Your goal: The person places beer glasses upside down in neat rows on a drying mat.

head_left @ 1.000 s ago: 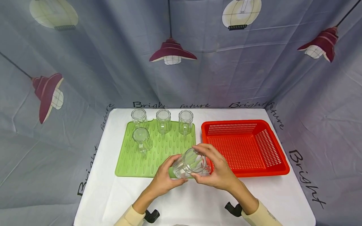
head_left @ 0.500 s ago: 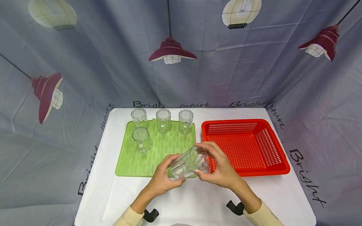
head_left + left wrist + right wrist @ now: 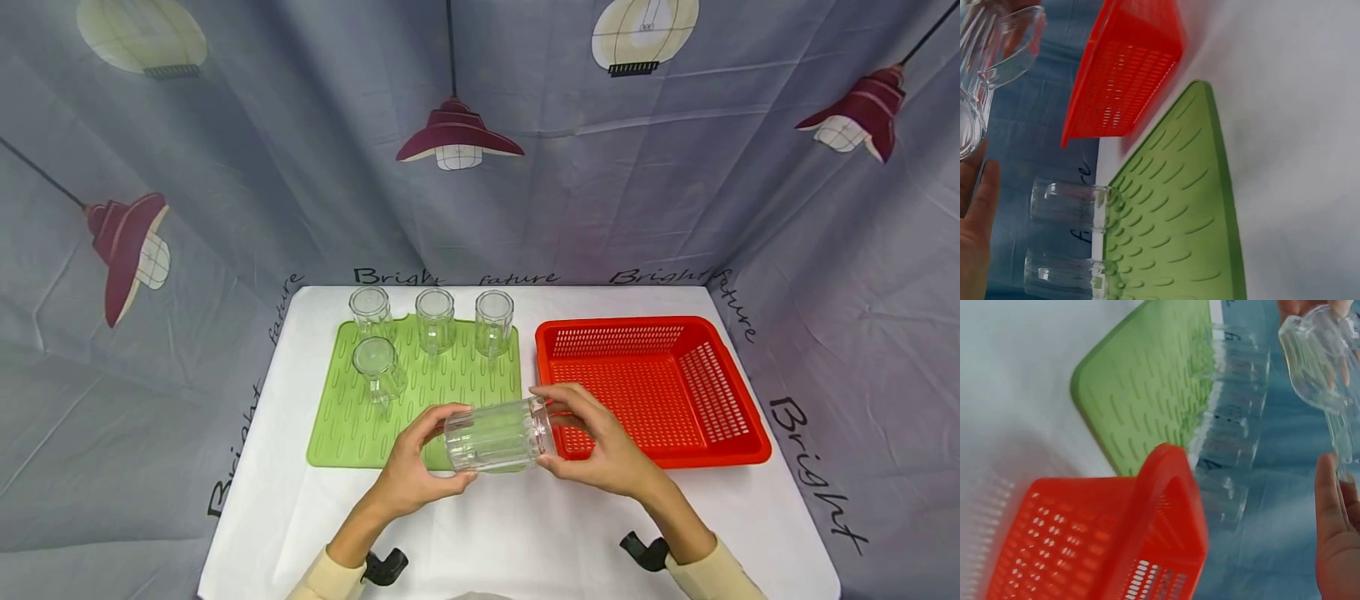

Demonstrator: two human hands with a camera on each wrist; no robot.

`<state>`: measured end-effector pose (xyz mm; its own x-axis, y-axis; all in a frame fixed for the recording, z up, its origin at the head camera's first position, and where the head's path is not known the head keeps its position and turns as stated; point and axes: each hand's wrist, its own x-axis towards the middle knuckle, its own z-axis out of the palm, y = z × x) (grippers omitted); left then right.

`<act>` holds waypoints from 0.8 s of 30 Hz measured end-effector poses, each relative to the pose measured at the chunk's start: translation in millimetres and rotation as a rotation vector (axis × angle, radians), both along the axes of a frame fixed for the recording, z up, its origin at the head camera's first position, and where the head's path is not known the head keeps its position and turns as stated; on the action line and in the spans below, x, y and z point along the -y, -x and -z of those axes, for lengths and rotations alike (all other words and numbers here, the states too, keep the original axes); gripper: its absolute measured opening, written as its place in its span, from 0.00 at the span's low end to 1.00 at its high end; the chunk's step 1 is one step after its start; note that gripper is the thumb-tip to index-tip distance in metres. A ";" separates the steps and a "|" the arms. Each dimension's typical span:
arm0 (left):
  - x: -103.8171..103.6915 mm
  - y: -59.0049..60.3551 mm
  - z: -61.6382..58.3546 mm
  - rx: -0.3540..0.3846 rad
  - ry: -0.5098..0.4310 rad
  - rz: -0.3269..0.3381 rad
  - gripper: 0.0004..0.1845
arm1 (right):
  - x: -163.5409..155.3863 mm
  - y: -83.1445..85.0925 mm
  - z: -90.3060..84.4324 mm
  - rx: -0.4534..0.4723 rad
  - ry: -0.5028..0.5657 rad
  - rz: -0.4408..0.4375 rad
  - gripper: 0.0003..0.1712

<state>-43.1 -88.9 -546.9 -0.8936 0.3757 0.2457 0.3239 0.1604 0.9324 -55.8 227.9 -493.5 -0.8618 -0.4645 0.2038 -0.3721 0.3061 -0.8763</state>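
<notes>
- I hold the clear ribbed glass mug on its side between my left hand and my right hand, in the air above the near edge of the green ridged drying mat and the white tabletop.
- A second ago the mug tilts, its mouth facing up and away; now it lies level, base toward my left palm and rim toward my right.
- My left fingers curl round the base end, and my right fingers wrap the rim end where the handle sits; both hands are gripping the mug.
- The turn reads as halfway: the mug is no longer upright and not yet mouth-down.
- Four clear glass mugs stand unmoved on the mat's far side.
- The red perforated plastic basket sits just beside the mat, nothing in it.
</notes>
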 end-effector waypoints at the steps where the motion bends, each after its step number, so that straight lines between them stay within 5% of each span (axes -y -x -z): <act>1: 0.6 0.2 -1.5 -0.002 0.002 0.002 0.44 | -1.4 -0.6 1.3 0.017 -0.012 -0.001 0.49; 11: 1.9 3.1 -6.2 -0.054 -0.025 0.028 0.45 | -3.2 -6.8 24.2 0.044 -0.203 -0.002 0.48; 24: -0.1 1.3 -10.7 -0.001 -0.076 0.025 0.46 | -1.0 -6.1 27.1 0.058 -0.213 0.010 0.44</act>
<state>-44.4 -88.8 -536.2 -0.8837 0.3785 0.2754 0.3281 0.0813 0.9411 -49.8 228.9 -520.6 -0.8742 -0.4829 0.0517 -0.3186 0.4899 -0.8115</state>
